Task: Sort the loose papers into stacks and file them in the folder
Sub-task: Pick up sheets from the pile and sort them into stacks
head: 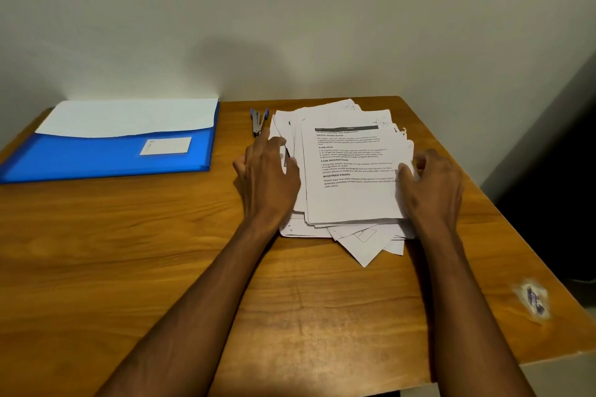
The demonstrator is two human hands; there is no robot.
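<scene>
A wooden table (161, 251) stands against a plain wall (290, 10). The papers (351, 196) lie in an uneven pile on the far right part of the table, sheets fanned at differing angles, with several corners projecting at the near edge. The top sheet carries printed text with bold headings. The left hand (269, 171) rests on the left edge of the pile, fingers curled over the sheet edges and gripping them; a dark narrow item sits under its fingers and cannot be identified. The right hand (432, 184) holds the right edge of the pile, the thumb on the top sheet and the fingers curled round the side. Both forearms extend from the near edge of the table. The folder (106, 155), blue, lies open on the far left part of the table, well apart from the pile, with white sheets in its pocket and a white label on the pocket face. A stapler (259, 121) with blue ends lies between folder and pile, just beside the pile's far left corner. A worn sticker (533, 298) marks the table near its right edge.
</scene>
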